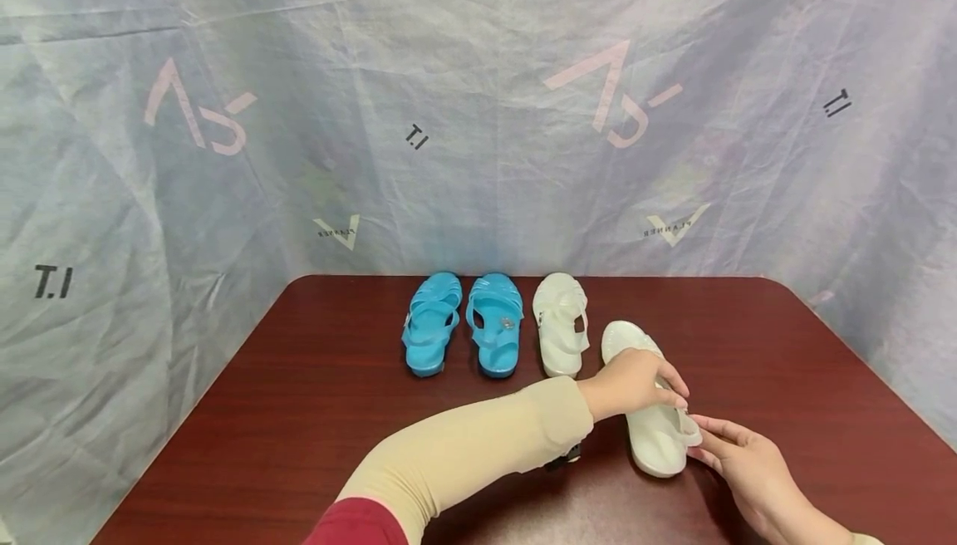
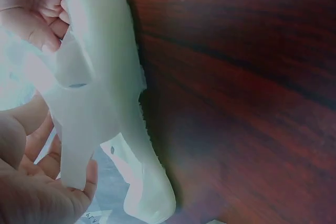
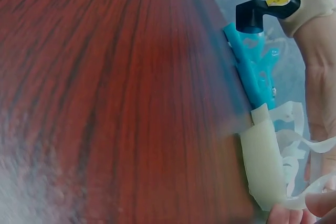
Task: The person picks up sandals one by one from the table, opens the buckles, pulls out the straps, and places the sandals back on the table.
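A white sandal (image 1: 652, 437) lies on the table, toe pointing away and angled a little left. My left hand (image 1: 635, 380) reaches across it and grips its strap (image 2: 76, 145). From the right, my right hand (image 1: 748, 466) pinches the strap near the heel. In the left wrist view the right hand (image 2: 37, 11) is at the heel end of the sandal (image 2: 107, 51), beside the left hand (image 2: 31, 177). Fingertips of the right hand (image 3: 294, 216) touch the sandal's heel end (image 3: 264, 163) in the right wrist view. The left hand covers part of the sandal's upper.
Farther back stand another white sandal (image 1: 561, 325) and two blue sandals (image 1: 428, 325) (image 1: 495, 325) in a row. The dark red wooden table (image 1: 314, 387) ends at a grey printed cloth (image 1: 478, 113). A black wrist camera (image 3: 252, 17) sits on the left sleeve.
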Motion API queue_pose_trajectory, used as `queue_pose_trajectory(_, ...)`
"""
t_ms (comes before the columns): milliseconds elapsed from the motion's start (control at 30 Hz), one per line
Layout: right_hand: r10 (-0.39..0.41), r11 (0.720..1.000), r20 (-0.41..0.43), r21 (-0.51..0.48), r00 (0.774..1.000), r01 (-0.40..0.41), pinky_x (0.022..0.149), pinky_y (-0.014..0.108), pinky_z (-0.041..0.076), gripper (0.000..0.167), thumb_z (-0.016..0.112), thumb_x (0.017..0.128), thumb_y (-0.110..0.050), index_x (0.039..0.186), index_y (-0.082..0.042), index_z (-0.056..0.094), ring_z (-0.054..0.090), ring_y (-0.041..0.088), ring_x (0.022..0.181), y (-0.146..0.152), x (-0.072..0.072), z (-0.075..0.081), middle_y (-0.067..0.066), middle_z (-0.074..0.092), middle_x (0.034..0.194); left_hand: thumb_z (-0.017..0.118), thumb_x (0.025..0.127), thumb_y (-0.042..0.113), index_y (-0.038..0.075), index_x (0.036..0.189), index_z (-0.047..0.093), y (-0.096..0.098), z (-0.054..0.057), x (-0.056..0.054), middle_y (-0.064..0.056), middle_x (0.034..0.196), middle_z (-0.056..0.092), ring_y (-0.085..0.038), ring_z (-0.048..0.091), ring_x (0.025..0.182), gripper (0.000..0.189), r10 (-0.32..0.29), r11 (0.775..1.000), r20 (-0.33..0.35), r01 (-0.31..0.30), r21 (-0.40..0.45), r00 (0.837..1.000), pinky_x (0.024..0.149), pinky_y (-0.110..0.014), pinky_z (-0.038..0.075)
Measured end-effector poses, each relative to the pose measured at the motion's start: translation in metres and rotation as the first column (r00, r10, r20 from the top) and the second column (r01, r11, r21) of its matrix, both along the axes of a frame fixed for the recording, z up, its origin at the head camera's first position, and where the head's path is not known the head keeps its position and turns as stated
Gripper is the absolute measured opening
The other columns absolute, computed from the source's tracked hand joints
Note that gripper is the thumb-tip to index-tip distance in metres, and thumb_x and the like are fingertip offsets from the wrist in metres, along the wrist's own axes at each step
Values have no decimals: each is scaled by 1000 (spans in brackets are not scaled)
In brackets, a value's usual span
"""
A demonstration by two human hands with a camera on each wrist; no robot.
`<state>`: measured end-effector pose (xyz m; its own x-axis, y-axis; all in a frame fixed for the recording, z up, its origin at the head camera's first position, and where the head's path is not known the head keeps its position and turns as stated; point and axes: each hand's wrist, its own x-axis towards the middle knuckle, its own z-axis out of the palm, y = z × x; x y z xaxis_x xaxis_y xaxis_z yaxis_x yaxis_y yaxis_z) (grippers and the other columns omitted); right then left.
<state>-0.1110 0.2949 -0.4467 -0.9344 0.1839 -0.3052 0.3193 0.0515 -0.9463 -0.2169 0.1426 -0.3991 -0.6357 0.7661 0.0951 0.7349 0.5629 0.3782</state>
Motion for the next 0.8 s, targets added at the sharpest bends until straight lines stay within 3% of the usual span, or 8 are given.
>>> queue_pose_trajectory(133, -14, 999, 4, -35, 1000, 14, 82, 19, 55, 46, 60, 97, -18, 132, 9, 48, 65, -1, 87, -1, -1, 1, -17, 64, 95, 72, 86, 37, 30, 94, 78, 0, 1, -3, 23, 89, 71, 14, 54, 80, 12, -3, 1000, 20, 4, -28, 1000, 69, 0, 34)
queue_pose_trajectory(267, -26, 998, -14, -61, 1000, 25, 82, 19, 54, 41, 57, 98, -14, 131, 9, 49, 63, -5, 86, -3, -3, 4, -18, 65, 94, 72, 87, 36, 26, 89, 78, 0, 1, -8, 21, 84, 70, 12, 53, 76, 12, -1, 1000, 132, 3, -13, 991, 66, -2, 36)
queue_pose_trajectory(367, -27, 998, -16, -59, 1000, 26, 81, 17, 54, 47, 56, 99, -17, 134, 12, 45, 62, -6, 85, -2, -3, 7, -19, 64, 94, 72, 87, 36, 23, 89, 79, 2, 1, -10, 19, 84, 70, 12, 53, 77, 15, -3, 1000, 217, 4, -1, 976, 65, -3, 38)
queue_pose_trajectory(467, -34, 997, 0, -63, 999, 34, 80, 16, 53, 47, 55, 100, -18, 135, 12, 45, 61, -7, 85, -2, -3, 8, -21, 63, 93, 72, 88, 35, 21, 90, 80, 4, 0, -11, 18, 85, 71, 11, 53, 78, 17, -7, 1000, 258, 10, -13, 966, 65, -4, 39)
queue_pose_trajectory(667, -46, 995, -17, -88, 999, 45, 80, 14, 52, 49, 56, 99, -19, 137, 10, 44, 59, -11, 88, -4, -3, 9, -22, 64, 94, 71, 89, 34, 19, 87, 80, 5, 3, -10, 16, 83, 72, 9, 51, 73, 18, 0, 999, 238, 13, -52, 971, 60, -5, 39)
queue_pose_trajectory(800, -49, 995, -38, -86, 998, 45, 81, 14, 52, 40, 59, 98, -21, 132, 1, 53, 59, -12, 90, -4, -3, 7, -24, 66, 94, 70, 90, 35, 20, 86, 80, 5, 3, -10, 16, 80, 72, 8, 49, 69, 19, -10, 998, 199, 23, -66, 980, 57, -5, 38)
